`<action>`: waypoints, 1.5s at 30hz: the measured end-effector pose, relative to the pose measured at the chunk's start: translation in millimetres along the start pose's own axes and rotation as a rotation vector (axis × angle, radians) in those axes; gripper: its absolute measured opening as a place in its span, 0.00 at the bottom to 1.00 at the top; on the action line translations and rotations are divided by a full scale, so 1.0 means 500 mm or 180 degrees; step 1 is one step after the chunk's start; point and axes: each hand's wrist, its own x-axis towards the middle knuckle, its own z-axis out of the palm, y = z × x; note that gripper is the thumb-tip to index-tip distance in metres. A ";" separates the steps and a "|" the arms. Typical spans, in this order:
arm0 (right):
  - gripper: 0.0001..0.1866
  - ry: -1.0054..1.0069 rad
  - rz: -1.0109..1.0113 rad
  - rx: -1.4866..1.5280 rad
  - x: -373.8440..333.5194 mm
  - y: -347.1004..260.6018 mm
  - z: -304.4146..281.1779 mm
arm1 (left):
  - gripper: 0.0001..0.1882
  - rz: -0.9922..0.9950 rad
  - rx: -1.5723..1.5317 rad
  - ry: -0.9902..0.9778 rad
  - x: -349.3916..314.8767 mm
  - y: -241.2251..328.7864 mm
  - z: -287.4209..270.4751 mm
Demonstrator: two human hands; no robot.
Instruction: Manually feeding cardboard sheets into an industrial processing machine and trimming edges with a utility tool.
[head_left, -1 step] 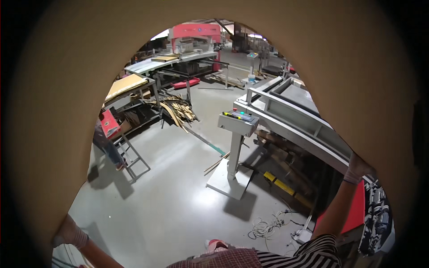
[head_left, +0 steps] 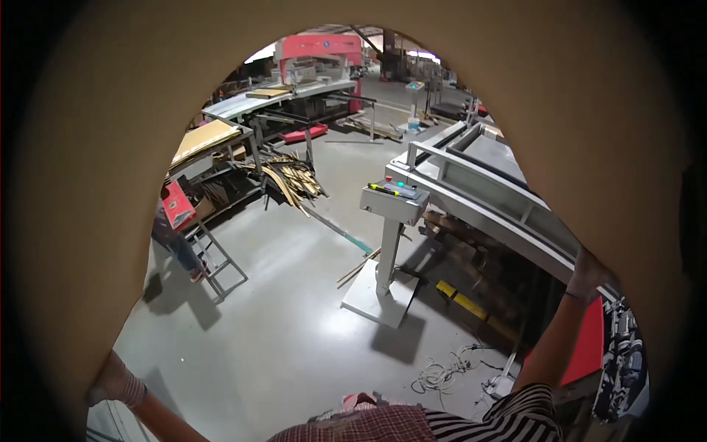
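Observation:
A large, smooth tan panel fills the top and both sides of the view, its edge bending in an arch around the scene. My left hand is at its lower left edge, and my right hand is at its right edge. Each hand appears to grip the panel, with the fingers mostly hidden by it. Both arms are spread wide, and light wristbands show at the wrists. What the panel is made of I cannot tell.
A grey control pedestal with buttons stands ahead, beside a long grey machine frame. Loose cables lie on the floor near a yellow bar. Wood strips are piled left, near a person's leg and a metal stand.
The surroundings shift very slightly in view. Both hands stay in place at the panel's edges.

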 end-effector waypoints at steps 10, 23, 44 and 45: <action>0.46 -0.1977 0.0259 -0.0613 0.141 0.665 -0.156 | 0.60 -0.0239 -0.0193 -0.0190 0.196 -0.911 -0.117; 0.59 -0.1145 -0.1499 -0.2066 0.293 1.135 -0.259 | 0.53 -0.1747 -0.1561 -0.0647 0.117 -2.211 -0.167; 0.58 -0.1540 -0.1972 -0.3482 0.823 1.746 -0.765 | 0.51 -0.3139 -0.1254 0.0667 -0.704 -3.651 0.331; 0.57 -0.0561 -0.2748 -0.3139 0.856 1.768 -0.755 | 0.50 -0.3321 -0.1299 0.0549 -0.757 -3.719 0.361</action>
